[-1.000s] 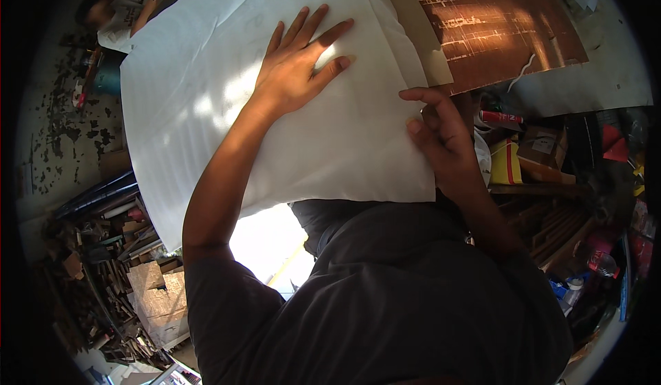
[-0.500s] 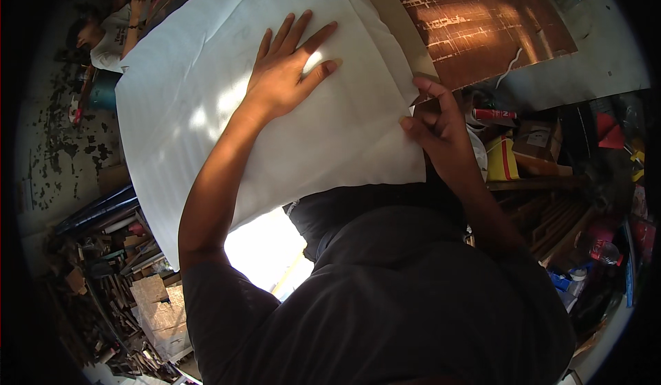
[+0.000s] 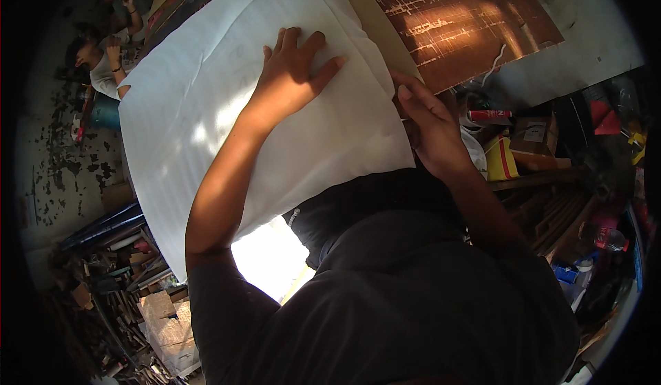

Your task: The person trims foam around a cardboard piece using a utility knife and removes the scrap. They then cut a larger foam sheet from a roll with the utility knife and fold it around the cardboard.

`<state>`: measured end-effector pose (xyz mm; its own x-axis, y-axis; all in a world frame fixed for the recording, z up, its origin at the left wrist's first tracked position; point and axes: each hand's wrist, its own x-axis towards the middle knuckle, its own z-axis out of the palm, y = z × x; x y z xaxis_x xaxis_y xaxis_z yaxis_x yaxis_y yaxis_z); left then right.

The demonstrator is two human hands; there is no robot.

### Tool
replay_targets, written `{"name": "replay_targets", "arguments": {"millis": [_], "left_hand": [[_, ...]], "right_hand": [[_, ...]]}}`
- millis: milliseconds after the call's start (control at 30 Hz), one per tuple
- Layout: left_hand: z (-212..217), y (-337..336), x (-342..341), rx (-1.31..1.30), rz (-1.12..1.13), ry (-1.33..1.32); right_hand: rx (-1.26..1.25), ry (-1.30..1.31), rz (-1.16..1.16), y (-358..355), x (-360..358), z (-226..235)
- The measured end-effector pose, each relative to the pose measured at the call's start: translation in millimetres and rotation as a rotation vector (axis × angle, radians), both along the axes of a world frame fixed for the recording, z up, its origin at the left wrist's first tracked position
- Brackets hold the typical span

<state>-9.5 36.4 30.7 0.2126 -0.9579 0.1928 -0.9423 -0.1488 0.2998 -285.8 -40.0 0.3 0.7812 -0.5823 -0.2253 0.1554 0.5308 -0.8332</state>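
A large white sheet (image 3: 206, 103), soft like foam or cloth, is spread before me with a slight crease on its left part. My left hand (image 3: 289, 75) lies on top of it, fingers apart and a little bent. At the sheet's right edge is my right hand (image 3: 434, 123), thumb and forefinger drawn close together and the other fingers curled, partly hidden. Whatever those fingers hold cannot be made out. A beige board (image 3: 382, 34) sticks out from under the sheet, just beyond the right hand.
Behind lies a scratched reddish-brown board (image 3: 475, 20). To the right are a red can (image 3: 489, 115), a cardboard box (image 3: 533, 137) and a plastic bottle (image 3: 611, 239). Wood scraps (image 3: 162, 316) pile up at lower left. Another person (image 3: 103, 61) is at far left.
My left hand has slid slightly toward me and bent its fingers more. My right hand has shifted left along the edge, its thumb closing toward the forefinger.
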Motion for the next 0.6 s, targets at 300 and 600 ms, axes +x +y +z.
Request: {"name": "replay_targets", "arguments": {"millis": [300, 600], "left_hand": [[-26, -10, -8, -0.207, -0.018, -0.101], [-17, -14, -9, -0.238, -0.363, 0.016]], "right_hand": [[-0.738, 0.071, 0.125, -14, -10, -5], [-0.586, 0.156, 0.094, -13, -6, -3]]}}
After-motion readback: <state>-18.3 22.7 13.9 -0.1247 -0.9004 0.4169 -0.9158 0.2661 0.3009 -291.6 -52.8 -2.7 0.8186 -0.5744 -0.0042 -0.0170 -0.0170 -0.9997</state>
